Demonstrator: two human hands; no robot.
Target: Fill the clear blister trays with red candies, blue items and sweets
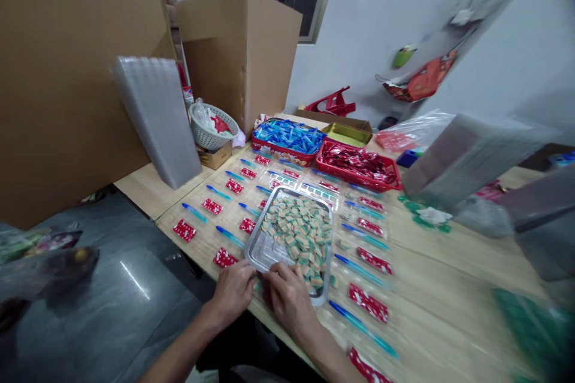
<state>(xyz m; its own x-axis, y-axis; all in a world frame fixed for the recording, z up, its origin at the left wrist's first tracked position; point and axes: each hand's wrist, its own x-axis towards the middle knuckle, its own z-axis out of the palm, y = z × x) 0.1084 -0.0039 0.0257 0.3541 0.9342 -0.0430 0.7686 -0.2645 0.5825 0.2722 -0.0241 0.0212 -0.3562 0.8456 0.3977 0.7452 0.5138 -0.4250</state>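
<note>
A metal tray (266,249) holds many small striped blocks (299,230) in green and pale orange. At its near-left corner is my left hand (235,285), fingers curled together; whatever they hold is hidden. Close beside it, my right hand (290,294) bends over the tray's near edge with its fingers drawn together, and I cannot see what is in them. Clear plastic packaging lies in rows around the tray. On it rest blue pens (359,269) and red patterned packets (368,302), with a few striped blocks near the tray's right side.
Behind the rows stand a tin of blue pens (287,135) and a red basket of packets (359,164). Stacked clear plastic trays (155,119) lean at the left, with another stack (467,161) at the right. Big cardboard boxes (215,54) rise behind.
</note>
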